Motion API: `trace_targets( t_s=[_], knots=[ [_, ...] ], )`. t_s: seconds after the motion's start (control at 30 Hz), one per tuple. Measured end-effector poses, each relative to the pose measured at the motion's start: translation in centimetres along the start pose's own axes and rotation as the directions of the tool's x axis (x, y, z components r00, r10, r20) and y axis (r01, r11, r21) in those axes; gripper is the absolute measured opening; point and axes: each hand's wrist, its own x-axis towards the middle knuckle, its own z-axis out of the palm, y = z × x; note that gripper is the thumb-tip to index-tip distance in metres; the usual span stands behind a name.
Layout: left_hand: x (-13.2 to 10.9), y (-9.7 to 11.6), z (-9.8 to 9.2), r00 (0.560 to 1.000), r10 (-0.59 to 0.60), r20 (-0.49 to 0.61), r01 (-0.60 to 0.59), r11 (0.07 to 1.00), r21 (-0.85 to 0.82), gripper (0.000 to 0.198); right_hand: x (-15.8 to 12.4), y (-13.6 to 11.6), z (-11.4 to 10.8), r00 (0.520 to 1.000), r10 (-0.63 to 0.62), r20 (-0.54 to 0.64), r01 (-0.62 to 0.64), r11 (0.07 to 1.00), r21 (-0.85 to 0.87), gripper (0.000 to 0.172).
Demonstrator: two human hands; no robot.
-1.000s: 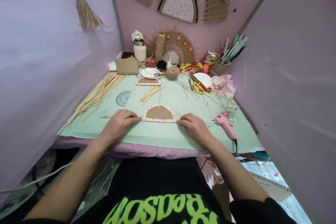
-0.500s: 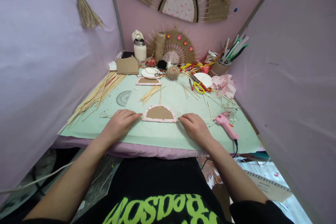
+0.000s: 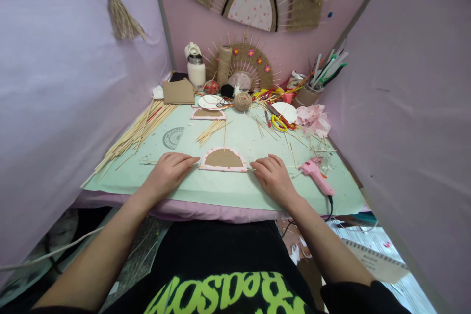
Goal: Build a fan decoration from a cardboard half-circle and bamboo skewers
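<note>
A half-circle of cardboard (image 3: pixel 224 158), edged in pink-dotted fabric, lies flat with its straight side toward me. One thin bamboo stick (image 3: pixel 224 132) stands out from the top of its arc. My left hand (image 3: pixel 170 172) is closed at the left corner, pinching a bamboo stick (image 3: pixel 147 161) that runs out leftward. At the right corner my right hand (image 3: pixel 273 179) pinches a bamboo stick (image 3: pixel 292 167) running out rightward, its other fingers slightly lifted. Whether both ends belong to one stick is hidden.
A pink glue gun (image 3: pixel 318 177) lies right of my right hand. Bamboo sticks (image 3: pixel 132 140) are spread at left beside a protractor (image 3: pixel 172 137). Farther back are a second half-circle (image 3: pixel 208 115), yellow-handled scissors (image 3: pixel 279 122), a twine ball (image 3: pixel 243 101) and a white bottle (image 3: pixel 196 72).
My right hand has shifted very slightly, and its upper fingers have lifted and spread a little. My left hand and the half-circle stay in place.
</note>
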Motion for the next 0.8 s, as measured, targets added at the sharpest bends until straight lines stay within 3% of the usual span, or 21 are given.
trace_targets(
  t_s=[0.3, 0.8],
  knots=[
    [-0.1, -0.1, -0.2, 1.0, 0.02, 0.018, -0.021, 0.998, 0.057, 0.029, 0.3, 0.0, -0.1, 0.999, -0.028, 0.016, 0.028, 0.999, -0.034, 0.024],
    [0.9, 0.5, 0.4, 0.999, 0.02, 0.045, -0.02, 1.0, 0.007, 0.034, -0.1, 1.1, -0.3, 0.999, -0.018, 0.043, 0.019, 0.999, -0.026, 0.032]
  ],
)
